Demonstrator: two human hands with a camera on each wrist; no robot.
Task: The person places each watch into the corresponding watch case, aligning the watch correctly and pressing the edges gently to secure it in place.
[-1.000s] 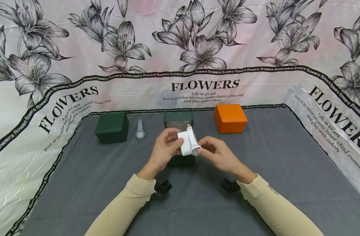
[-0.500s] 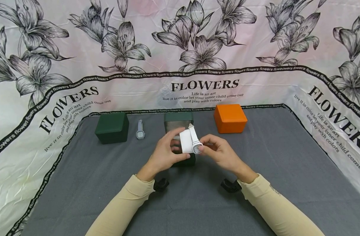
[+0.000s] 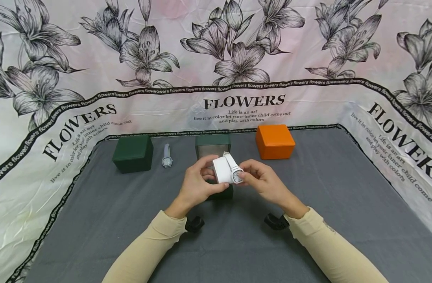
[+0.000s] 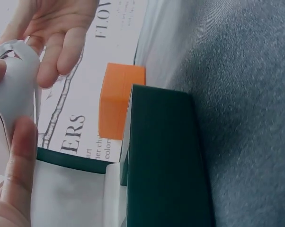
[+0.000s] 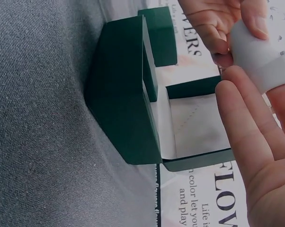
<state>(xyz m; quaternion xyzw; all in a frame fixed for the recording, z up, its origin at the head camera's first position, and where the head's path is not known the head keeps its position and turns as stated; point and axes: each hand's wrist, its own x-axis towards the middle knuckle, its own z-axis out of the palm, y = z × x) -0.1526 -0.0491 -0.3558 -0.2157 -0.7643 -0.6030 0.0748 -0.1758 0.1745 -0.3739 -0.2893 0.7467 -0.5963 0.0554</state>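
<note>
Both my hands, left hand (image 3: 196, 182) and right hand (image 3: 262, 181), pinch a soft white cushion (image 3: 222, 170) wrapped by a smooth white watch (image 3: 233, 169) above the open, boxy green case (image 3: 216, 147).

Both forearms, covered in beige sleeves, are extended from the lower edge of the head view toward the frame's centre, converging as they rise. The left hand (image 3: 198, 182) is held just left of centre, its fingers curled inward and its thumb raised toward the upper right. The right hand (image 3: 263, 182) is held just right of centre, palm turned leftward, its fingers bent and its fingertips (image 3: 245, 173) brought close to those of the left hand. A dark wrist-mounted device is seen beneath each wrist.
</note>
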